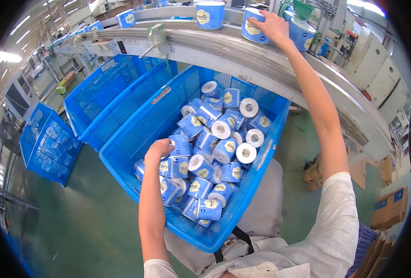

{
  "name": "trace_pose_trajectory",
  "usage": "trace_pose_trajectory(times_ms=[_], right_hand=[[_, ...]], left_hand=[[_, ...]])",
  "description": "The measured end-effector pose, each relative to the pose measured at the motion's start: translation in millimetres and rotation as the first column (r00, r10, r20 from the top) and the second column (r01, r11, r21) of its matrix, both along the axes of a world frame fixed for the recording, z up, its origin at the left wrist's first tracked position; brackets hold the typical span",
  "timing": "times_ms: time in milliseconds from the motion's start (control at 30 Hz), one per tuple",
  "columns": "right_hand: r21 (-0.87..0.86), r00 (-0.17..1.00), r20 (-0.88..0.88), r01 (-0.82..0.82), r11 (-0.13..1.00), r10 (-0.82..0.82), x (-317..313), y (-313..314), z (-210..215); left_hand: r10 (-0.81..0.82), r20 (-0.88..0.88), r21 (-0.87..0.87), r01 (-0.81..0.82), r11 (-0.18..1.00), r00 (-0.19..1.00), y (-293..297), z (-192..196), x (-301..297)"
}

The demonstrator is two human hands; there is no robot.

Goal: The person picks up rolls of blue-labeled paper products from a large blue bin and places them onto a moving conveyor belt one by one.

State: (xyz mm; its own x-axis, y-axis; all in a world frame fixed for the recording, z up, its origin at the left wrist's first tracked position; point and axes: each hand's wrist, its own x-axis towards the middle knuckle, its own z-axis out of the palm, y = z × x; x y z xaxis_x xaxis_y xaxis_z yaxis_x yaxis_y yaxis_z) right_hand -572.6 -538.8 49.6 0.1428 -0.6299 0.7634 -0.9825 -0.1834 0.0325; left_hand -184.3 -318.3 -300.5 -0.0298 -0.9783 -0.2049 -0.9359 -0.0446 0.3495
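Note:
A big blue plastic basket [156, 95] in front of me holds many toilet rolls wrapped in blue-printed film. Over its left side, my left hand [160, 149] is closed at the end of a wrapped toilet roll [181, 145]; its fingertips are partly hidden. My right hand [271, 27] reaches far forward to the conveyor, thumb and fingers gripping the upper part of a wrapped roll [251, 31] that stands upright there. Another upright roll [210, 16] stands to its left. Just right of my right hand, a further roll [302, 33] sits by a green funnel-shaped part [302, 8].
The curved conveyor [205, 44] with metal rails runs across the far side, carrying more rolls at left. Blue baskets [101, 88] stand left of mine, and another basket [52, 143] holds wrapped items. Machine cabinets [377, 65] and cardboard boxes [391, 208] are at right.

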Motion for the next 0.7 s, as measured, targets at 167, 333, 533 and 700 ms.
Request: trace_pose_trajectory(times_ms=[167,333,533,700], right_hand=[[-0.429,0.937,-0.219,-0.343,0.836,0.272,45,26,-32],[0.606,0.525,-0.250,-0.571,0.554,0.813,90,123,-180],[0.886,0.136,-0.426,-0.140,0.443,0.895,81,125,-368],[0.864,-0.131,-0.482,-0.234,0.445,0.867,106,122,-457]], left_hand=[[-0.023,0.099,-0.054,0.028,0.998,0.995,-4,-10,14],[-0.042,0.114,-0.017,0.044,0.999,0.993,1,-25,21],[0.025,0.088,0.030,-0.028,0.999,0.996,9,2,6],[0.016,0.113,-0.019,-0.014,1.000,0.993,15,-19,35]])
